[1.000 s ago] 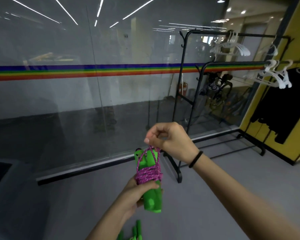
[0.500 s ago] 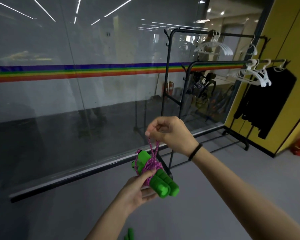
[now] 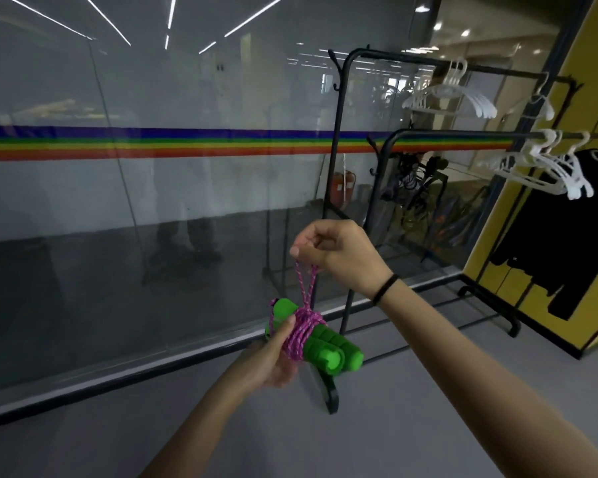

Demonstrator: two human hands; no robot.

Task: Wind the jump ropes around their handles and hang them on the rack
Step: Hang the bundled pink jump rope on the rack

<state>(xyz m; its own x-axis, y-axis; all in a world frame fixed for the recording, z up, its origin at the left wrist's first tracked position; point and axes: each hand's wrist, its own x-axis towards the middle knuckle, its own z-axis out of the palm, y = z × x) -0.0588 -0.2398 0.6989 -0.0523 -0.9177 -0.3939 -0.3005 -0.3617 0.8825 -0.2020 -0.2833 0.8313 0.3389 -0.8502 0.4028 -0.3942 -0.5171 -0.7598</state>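
Before the glass wall, hands (image 3: 335, 251) hold braided purple rope (image 3: 302, 334) wound around ribbed green handles (image 3: 325, 350).

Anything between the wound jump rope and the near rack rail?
Nothing visible. The jump rope, gripped by the left hand with its loop pinched by the right hand, has open air up to the rail. White hangers hang further right.

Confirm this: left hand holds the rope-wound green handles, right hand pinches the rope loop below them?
No: the right hand pinches the rope loop above the green handles, not below. The left hand holds them, per the head view.
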